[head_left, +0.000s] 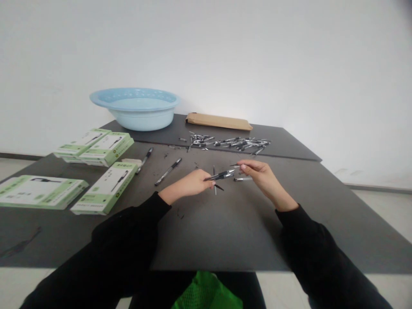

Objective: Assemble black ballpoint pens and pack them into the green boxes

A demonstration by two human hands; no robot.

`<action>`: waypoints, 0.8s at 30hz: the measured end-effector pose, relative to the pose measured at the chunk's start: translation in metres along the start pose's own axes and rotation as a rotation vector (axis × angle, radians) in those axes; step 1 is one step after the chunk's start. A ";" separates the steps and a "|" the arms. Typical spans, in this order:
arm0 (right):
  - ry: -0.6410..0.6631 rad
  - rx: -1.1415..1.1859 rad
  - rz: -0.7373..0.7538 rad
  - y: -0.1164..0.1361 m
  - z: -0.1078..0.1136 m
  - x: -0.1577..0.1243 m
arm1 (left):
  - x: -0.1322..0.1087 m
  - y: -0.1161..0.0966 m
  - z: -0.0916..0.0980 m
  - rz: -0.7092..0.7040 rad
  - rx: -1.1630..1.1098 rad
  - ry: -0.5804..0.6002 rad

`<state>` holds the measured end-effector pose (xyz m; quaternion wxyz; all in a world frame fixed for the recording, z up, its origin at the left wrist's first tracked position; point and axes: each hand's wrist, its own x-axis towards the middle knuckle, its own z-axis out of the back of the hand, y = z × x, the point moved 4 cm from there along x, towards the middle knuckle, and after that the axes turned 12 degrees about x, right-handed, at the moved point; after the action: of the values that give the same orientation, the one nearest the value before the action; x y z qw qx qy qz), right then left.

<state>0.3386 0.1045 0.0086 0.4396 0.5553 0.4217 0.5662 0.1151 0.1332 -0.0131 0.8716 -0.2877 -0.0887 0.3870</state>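
My left hand (193,182) is closed around a small bundle of pens (222,174), their tips pointing right. Just to the right, my right hand (259,171) pinches a thin dark pen part (234,165) between thumb and fingers; its exact kind is too small to make out. Beneath the bundle, a thin pen refill (215,191) lies on the table. A short clear pen piece (243,179) rests under my right hand. Left of my hands lie two whole pens with black grips, one nearer (168,171) and one farther off (144,160).
Many pen parts (247,143) are heaped across the back of the grey table (206,240). Behind them lies a brown cardboard piece (219,121). A light blue basin (141,113) stands at the back left. Several green-and-white pen boxes (107,186) sit on the left.
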 end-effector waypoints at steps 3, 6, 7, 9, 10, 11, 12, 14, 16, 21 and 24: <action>0.074 -0.129 0.067 0.005 -0.002 0.000 | -0.001 -0.001 0.000 -0.001 0.011 -0.009; 0.110 -0.185 0.095 0.008 -0.004 -0.001 | -0.001 -0.002 -0.001 0.008 0.016 0.007; 0.114 -0.183 0.091 0.008 -0.004 0.000 | -0.001 -0.002 -0.001 0.006 0.016 0.017; 0.109 -0.175 0.086 0.008 -0.003 0.000 | -0.001 -0.002 -0.002 -0.004 0.012 0.029; 0.098 -0.171 0.087 0.008 -0.002 0.000 | -0.001 -0.002 -0.002 -0.009 0.010 0.031; 0.089 -0.166 0.088 0.008 0.000 0.000 | -0.001 -0.001 -0.001 -0.012 0.007 0.029; 0.084 -0.161 0.088 0.008 0.001 0.000 | -0.001 -0.001 -0.001 -0.012 0.005 0.027; 0.083 -0.152 0.086 0.008 0.002 0.001 | -0.001 -0.001 -0.001 -0.007 0.004 0.022; 0.089 -0.153 0.078 0.007 0.001 0.001 | -0.001 -0.001 -0.001 -0.005 0.006 0.023; 0.149 -0.164 0.056 0.007 -0.004 0.000 | 0.000 -0.001 -0.002 0.002 0.003 0.028; 0.178 -0.172 0.062 0.007 -0.006 -0.001 | 0.000 -0.002 -0.003 -0.019 -0.003 0.032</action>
<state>0.3322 0.1018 0.0153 0.4286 0.4757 0.3916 0.6608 0.1175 0.1315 -0.0143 0.8761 -0.2943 -0.0780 0.3737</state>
